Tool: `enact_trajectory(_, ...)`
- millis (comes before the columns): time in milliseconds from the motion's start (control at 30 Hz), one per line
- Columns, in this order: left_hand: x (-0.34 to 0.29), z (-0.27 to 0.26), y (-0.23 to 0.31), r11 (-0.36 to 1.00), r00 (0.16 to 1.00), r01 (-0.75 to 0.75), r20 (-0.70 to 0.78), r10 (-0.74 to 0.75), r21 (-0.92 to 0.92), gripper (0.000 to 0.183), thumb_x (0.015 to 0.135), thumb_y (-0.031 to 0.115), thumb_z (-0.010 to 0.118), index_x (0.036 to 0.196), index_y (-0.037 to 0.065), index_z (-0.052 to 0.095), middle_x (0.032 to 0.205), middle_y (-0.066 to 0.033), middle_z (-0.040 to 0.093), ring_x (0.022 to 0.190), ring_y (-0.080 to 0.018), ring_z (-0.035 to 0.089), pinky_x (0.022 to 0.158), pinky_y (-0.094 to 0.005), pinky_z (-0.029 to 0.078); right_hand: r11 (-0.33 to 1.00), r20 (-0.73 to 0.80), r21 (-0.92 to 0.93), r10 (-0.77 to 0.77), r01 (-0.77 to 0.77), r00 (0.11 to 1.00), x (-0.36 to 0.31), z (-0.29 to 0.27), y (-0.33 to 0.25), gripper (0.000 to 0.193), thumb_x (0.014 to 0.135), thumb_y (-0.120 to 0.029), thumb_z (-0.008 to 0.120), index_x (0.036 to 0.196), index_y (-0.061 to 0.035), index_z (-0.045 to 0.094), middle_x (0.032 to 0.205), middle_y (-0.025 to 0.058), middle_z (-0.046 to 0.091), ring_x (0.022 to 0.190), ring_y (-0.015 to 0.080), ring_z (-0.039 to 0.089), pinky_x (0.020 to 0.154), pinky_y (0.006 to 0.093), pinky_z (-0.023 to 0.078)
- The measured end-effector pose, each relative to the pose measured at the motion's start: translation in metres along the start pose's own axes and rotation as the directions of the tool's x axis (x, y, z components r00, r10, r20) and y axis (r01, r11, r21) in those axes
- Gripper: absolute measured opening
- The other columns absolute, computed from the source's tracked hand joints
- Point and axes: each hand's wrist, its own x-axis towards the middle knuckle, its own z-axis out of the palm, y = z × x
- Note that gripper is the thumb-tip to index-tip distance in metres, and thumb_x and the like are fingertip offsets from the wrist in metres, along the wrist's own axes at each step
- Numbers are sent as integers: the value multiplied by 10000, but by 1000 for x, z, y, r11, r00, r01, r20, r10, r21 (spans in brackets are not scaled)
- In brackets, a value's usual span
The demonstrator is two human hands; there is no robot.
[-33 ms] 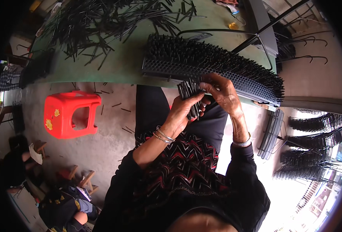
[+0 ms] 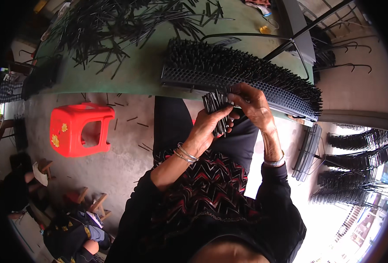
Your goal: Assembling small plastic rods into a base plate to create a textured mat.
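Near one rack point(image 2: 194, 79), the left hand point(image 2: 204, 127) grips one stick bundle point(image 2: 214, 101).

A bundle of thin black sticks point(image 2: 212, 102) is gripped by the left hand point(image 2: 204, 128); the right hand point(image 2: 256, 109) is held at its top, near a long, black, perforated rack point(image 2: 194, 77) on a green table point(image 2: 137, 79).

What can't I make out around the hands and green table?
Head view: part of the bundle of thin black sticks, hidden by the bare left hand.
Head view: whether the bare right hand pinches anything; too small to tell.
Head view: part of the black perforated rack, behind the right hand.
Head view: part of the loose black stick pile, cut off by the top edge.
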Motion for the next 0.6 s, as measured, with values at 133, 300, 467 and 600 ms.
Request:
enact_trajectory(133,-9,3,8,999,999,50,5,-50,19,301,877,286,702,1036,33,668,860,-85,709,669,-121,636,541,-242,496,988,63,81,127,-132,990,-1,-4,-10,141,894,-54,631,1006,29,615,860,56,634,784,108,613,715,253,506)
enact_trajectory(300,-8,2,6,998,1000,19,-25,-18,57,310,877,283,701,1045,24,674,894,-89,710,746,-131,657,594,-256,519,990,37,101,97,-100,995,-4,-4,-14,125,895,-41,620,1000,26,621,852,48,637,749,104,621,682,241,508)
enact_trajectory(467,-5,2,6,997,999,39,5,-40,69,315,876,279,701,1066,30,667,915,-91,709,757,-137,661,595,-263,528,989,-14,126,81,-78,997,-5,-7,-7,106,902,-13,596,995,28,625,838,56,651,730,116,640,662,244,517)
enact_trajectory(600,1,1,-1,998,998,64,5,-64,-24,324,878,278,701,1087,38,639,961,-100,700,795,-167,679,632,-314,581,999,-124,45,8,-3,992,-9,-11,-11,85,905,5,586,981,26,617,811,71,666,735,127,651,687,254,519)
